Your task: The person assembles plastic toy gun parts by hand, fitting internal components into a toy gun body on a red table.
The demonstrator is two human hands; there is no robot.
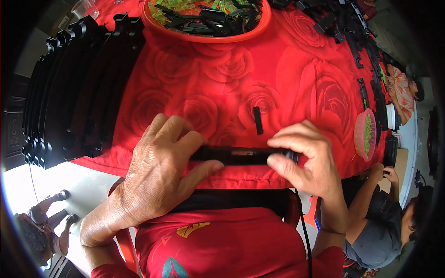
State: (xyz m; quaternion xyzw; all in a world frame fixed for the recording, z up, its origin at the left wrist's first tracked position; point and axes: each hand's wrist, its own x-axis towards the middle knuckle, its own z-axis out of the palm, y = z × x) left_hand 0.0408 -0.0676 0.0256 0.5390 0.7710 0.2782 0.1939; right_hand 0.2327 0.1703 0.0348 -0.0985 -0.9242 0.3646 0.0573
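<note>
hands point(160, 162) w/ blk bar point(238, 159), strip point(258, 120) & tub point(206, 39) beyond, pcs point(88, 88) lt.

Workshop; stacked black parts point(76, 88); co-workers point(378, 234)

Consists of a table point(296, 99) covered with red rose-print cloth point(171, 78). Carries long black notched parts point(76, 92), side by side, along the left edge. Supports an orange-red basin point(204, 40) at the far edge and a clear cup point(86, 8) toward the far left corner. Bears black parts point(331, 28) at the far right corner and a pink basket point(359, 135) near the right edge. Holds a short black strip point(258, 120) toward the near edge.
</note>
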